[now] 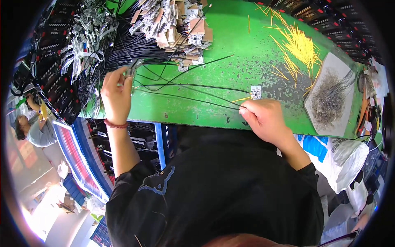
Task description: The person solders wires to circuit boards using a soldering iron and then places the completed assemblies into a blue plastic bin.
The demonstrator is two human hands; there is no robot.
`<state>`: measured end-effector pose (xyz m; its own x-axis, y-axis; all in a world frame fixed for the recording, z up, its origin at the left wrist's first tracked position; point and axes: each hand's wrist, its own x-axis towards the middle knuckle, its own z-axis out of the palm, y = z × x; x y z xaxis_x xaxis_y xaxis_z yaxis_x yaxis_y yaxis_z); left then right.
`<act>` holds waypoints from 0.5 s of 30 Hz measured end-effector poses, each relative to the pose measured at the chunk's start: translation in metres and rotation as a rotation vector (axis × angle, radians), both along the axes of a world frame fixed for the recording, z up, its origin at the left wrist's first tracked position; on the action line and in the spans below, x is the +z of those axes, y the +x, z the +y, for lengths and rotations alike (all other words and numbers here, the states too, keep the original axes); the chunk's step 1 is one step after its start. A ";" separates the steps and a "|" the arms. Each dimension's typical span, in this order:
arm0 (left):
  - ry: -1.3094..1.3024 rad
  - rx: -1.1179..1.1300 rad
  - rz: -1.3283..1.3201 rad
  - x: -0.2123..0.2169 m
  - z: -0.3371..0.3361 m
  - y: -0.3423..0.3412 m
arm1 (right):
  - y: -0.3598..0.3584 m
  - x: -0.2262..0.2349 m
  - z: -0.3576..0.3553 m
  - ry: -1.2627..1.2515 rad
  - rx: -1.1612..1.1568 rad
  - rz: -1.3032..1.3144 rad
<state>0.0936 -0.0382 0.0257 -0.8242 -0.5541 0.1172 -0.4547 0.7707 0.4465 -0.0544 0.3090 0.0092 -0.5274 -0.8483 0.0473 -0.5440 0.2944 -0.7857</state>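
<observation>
"What is at your far left?"
"A messy heap of shiny bits point(86, 41) with black wires."

"And your left hand point(116, 96)?"
"It's just beside the heap. My fingers are closed on a small shiny part point(134, 68), up off the green table point(185, 113)."

"What's past that?"
"At the back is a big pile of little boards point(177, 26). In front of it, long black wires point(222, 105) go across from my left hand to my right."

"What is your right hand point(265, 117) doing?"
"My thumb and finger pinch the wires near their ends. One small white board point(256, 92) lies just behind that hand. A wire reaches it, but I can't tell if they join."

"And the far right?"
"Lots of thin yellow sticks point(302, 43), then a grey slab point(339, 119) with dark crumbs on it."
</observation>
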 end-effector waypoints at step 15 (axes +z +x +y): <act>0.524 -0.675 0.161 0.002 0.177 -0.090 | -0.012 0.001 0.025 -0.163 -0.361 -0.237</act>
